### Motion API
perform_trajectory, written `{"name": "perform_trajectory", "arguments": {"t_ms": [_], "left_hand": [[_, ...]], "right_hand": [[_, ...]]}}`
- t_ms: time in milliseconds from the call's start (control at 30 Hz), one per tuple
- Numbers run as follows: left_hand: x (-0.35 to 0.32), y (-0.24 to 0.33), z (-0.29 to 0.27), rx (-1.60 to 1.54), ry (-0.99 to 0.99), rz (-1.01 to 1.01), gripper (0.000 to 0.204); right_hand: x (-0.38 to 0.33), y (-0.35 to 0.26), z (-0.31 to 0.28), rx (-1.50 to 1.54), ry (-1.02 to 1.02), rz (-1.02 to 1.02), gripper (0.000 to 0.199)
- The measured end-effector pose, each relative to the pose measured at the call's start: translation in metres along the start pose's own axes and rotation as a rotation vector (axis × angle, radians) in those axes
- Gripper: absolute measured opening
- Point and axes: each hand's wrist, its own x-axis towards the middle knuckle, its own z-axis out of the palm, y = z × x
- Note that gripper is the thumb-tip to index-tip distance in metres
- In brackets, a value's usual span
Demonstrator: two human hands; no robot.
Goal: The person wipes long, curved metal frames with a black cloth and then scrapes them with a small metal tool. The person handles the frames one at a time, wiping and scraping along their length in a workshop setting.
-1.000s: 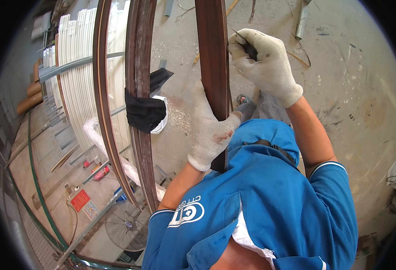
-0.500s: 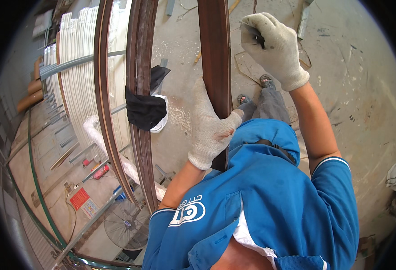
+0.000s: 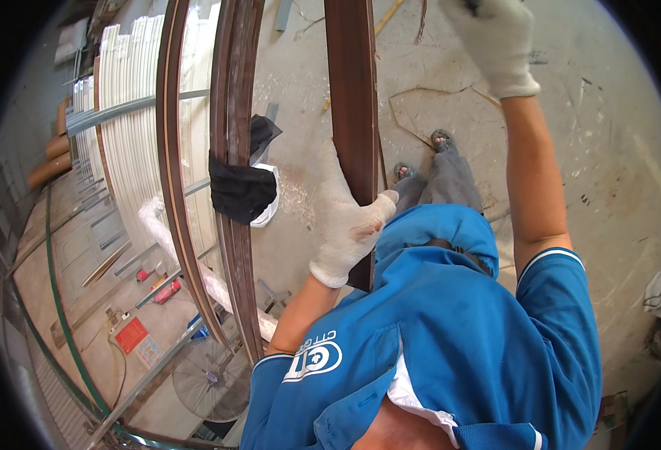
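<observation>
My left hand, in a white glove, is shut around a tall brown profile bar that stands upright in front of my chest. Raised to the upper edge of the view, my right hand, also gloved, is closed on a small dark object that is mostly cut off by the frame. My feet in sandals stand on the concrete floor just right of the bar.
Several brown curved frames stand to the left, with a black cloth tied around them. Behind them are stacked white profiles. A floor fan and a red item lie lower left. The cracked concrete floor spreads to the right.
My right hand has risen from beside the bar to the top edge of the view. My left hand keeps its grip on the brown bar.
</observation>
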Motion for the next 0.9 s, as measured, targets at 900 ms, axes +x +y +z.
{"name": "perform_trajectory", "arguments": {"t_ms": [900], "left_hand": [[0.006, 0.008, -0.024, -0.454, -0.103, -0.28, 0.098]], "right_hand": [[-0.054, -0.096, 0.008, 0.415, -0.489, -0.202, 0.016]]}}
